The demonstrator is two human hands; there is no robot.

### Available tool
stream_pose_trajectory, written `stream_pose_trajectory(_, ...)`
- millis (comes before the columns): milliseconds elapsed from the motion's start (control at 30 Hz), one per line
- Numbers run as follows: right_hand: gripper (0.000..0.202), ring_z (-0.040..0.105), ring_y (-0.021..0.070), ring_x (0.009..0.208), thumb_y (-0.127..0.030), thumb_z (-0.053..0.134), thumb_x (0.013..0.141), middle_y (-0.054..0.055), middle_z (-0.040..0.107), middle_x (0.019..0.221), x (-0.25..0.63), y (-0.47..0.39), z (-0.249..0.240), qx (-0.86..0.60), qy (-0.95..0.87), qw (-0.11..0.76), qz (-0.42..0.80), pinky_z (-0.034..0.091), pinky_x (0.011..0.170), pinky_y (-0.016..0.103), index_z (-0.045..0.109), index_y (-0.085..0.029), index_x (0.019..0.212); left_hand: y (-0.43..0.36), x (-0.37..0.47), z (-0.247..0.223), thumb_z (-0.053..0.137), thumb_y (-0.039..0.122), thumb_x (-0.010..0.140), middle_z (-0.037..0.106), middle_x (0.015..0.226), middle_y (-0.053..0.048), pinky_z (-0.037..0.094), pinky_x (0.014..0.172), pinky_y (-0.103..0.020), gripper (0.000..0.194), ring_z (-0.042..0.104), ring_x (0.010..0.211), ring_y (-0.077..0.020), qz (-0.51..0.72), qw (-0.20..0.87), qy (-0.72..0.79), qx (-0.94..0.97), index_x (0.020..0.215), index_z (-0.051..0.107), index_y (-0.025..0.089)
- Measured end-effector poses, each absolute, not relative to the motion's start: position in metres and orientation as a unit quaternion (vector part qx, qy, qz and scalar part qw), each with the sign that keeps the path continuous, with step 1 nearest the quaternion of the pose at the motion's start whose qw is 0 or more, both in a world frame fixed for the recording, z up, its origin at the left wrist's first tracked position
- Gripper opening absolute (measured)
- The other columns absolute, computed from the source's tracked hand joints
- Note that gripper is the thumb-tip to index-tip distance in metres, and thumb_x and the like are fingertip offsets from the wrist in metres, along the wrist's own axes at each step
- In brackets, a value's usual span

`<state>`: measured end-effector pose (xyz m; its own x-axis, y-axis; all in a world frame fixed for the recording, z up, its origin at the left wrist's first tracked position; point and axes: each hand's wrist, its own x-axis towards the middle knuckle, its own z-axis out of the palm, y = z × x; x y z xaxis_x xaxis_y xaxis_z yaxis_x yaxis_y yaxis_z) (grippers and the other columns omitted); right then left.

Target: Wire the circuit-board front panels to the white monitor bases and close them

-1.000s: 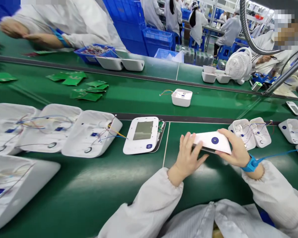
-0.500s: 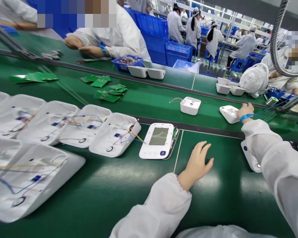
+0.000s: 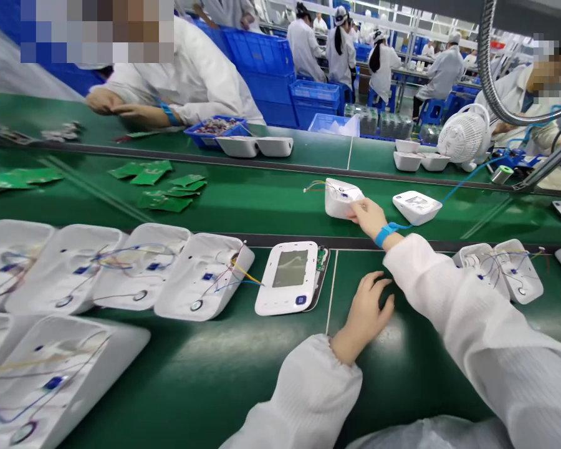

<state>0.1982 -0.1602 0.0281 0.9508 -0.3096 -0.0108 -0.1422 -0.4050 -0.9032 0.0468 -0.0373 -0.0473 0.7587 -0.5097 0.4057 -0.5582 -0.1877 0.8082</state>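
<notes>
The right hand (image 3: 370,218) is switching over: the case (image 3: 417,210) is lying free on the belt (image 3: 257,199) now, and the fingers are gripping the right edge of a shell (image 3: 335,202), tilting it there, so work seems to be passing from case to shell. The left hand (image 3: 362,317) is staying over the worktop (image 3: 215,380), curved fingers standing apart, holding nothing, while the screen panel (image 3: 290,274) is lying to its left.

My right fingers (image 3: 359,209) hold the side of an open, boxy white plastic shell (image 3: 337,204). My left fingers (image 3: 372,282) curl over the shiny green table (image 3: 206,380), near a flat white plastic panel (image 3: 280,304) with a wide grey screen (image 3: 290,269).
</notes>
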Motion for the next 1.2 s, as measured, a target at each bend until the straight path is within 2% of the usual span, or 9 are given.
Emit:
stream_pose_trajectory(167, 0.036, 0.06, 0.0153, 0.062, -0.051, 0.051, 0.09, -0.001, 0.06, 0.063, 0.079, -0.226, 0.035, -0.851, 0.126, 0.49, -0.137, 0.047, 0.059, 0.026, 0.049, -0.022, 0.069, -0.033, 0.066, -0.063, 0.051, 0.021, 0.085, 0.066, 0.092, -0.005, 0.055, 0.079, -0.035, 0.014, 0.066, 0.086, -0.0191, 0.035, 0.676, -0.111, 0.728, 0.093, 0.062, 0.022)
stream_pose_trajectory(267, 0.037, 0.048, 0.0124, 0.054, -0.047, 0.052, 0.086, -0.004, 0.049, 0.055, 0.009, -0.26, 0.034, -0.874, 0.094, 0.461, -0.119, 0.036, 0.053, 0.025, 0.043, -0.023, 0.061, -0.028, 0.076, -0.064, 0.046, 0.026, 0.089, 0.063, 0.086, -0.003, 0.053, 0.074, -0.031, 0.013, 0.063, 0.08, -0.0169, 0.051, 0.685, -0.059, 0.724, 0.093, 0.058, 0.022)
stream_pose_trajectory(400, 0.028, 0.043, 0.0097, 0.048, -0.033, 0.065, 0.076, -0.006, 0.048, 0.049, -0.05, -0.271, 0.029, -0.904, 0.027, 0.425, -0.041, 0.032, 0.053, 0.024, 0.05, -0.021, 0.056, -0.03, 0.07, -0.051, 0.054, 0.04, 0.091, 0.07, 0.098, -0.007, 0.053, 0.084, -0.038, 0.022, 0.067, 0.093, -0.0231, -0.004, 0.622, -0.136, 0.771, 0.097, 0.065, 0.022)
stream_pose_trajectory(500, 0.02, 0.043, 0.0092, 0.046, -0.031, 0.064, 0.081, -0.008, 0.046, 0.048, -0.068, -0.269, 0.027, -0.913, 0.008, 0.408, -0.014, 0.032, 0.053, 0.024, 0.06, -0.02, 0.065, -0.034, 0.062, -0.043, 0.054, 0.042, 0.091, 0.075, 0.1, -0.008, 0.051, 0.091, -0.046, 0.025, 0.068, 0.099, -0.0285, -0.051, 0.477, -0.324, 0.815, 0.093, 0.069, 0.023)
stream_pose_trajectory(667, 0.021, 0.056, 0.0125, 0.06, -0.034, 0.061, 0.091, -0.003, 0.061, 0.066, -0.076, -0.271, 0.034, -0.94, -0.007, 0.341, -0.021, 0.041, 0.062, 0.024, 0.069, -0.018, 0.103, -0.03, 0.059, -0.043, 0.047, 0.039, 0.096, 0.078, 0.094, -0.008, 0.055, 0.086, -0.045, 0.03, 0.072, 0.096, -0.0277, 0.009, 0.399, -0.412, 0.819, 0.09, 0.071, 0.023)
stream_pose_trajectory(800, 0.049, 0.065, 0.0171, 0.075, -0.024, 0.059, 0.09, 0.003, 0.072, 0.088, -0.081, -0.267, 0.039, -0.966, 0.027, 0.258, -0.013, 0.045, 0.067, 0.028, 0.055, -0.016, 0.138, -0.015, 0.059, -0.046, 0.05, 0.038, 0.096, 0.077, 0.097, -0.007, 0.052, 0.095, -0.053, 0.024, 0.072, 0.099, -0.0298, 0.075, 0.343, -0.439, 0.827, 0.092, 0.07, 0.024)
stream_pose_trajectory(900, 0.039, 0.069, 0.0204, 0.08, -0.02, 0.053, 0.093, 0.005, 0.075, 0.091, -0.086, -0.262, 0.041, -0.98, 0.057, 0.187, 0.018, 0.046, 0.07, 0.03, 0.061, -0.017, 0.131, 0.002, 0.06, -0.044, 0.052, 0.035, 0.096, 0.076, 0.104, -0.009, 0.048, 0.102, -0.059, 0.02, 0.07, 0.108, -0.0328, 0.133, 0.314, -0.43, 0.836, 0.099, 0.068, 0.024)
stream_pose_trajectory(1033, 0.024, 0.069, 0.0227, 0.082, -0.029, 0.055, 0.097, 0.007, 0.073, 0.088, -0.09, -0.259, 0.047, -0.987, 0.086, 0.133, 0.016, 0.048, 0.072, 0.032, 0.068, -0.016, 0.112, 0.026, 0.066, -0.036, 0.053, 0.035, 0.096, 0.072, 0.114, -0.011, 0.056, 0.095, -0.047, 0.02, 0.069, 0.107, -0.0288, 0.143, 0.318, -0.394, 0.85, 0.106, 0.066, 0.024)
stream_pose_trajectory(1200, 0.034, 0.063, 0.0288, 0.104, -0.042, 0.065, 0.094, 0.014, 0.069, 0.112, -0.075, -0.237, 0.055, -0.992, 0.001, 0.11, -0.056, 0.052, 0.086, 0.04, 0.067, -0.015, 0.113, 0.049, 0.086, -0.014, 0.052, 0.041, 0.093, 0.064, 0.124, -0.018, 0.045, 0.109, -0.054, 0.031, 0.06, 0.124, -0.0358, 0.2, 0.283, -0.256, 0.902, 0.109, 0.066, 0.019)
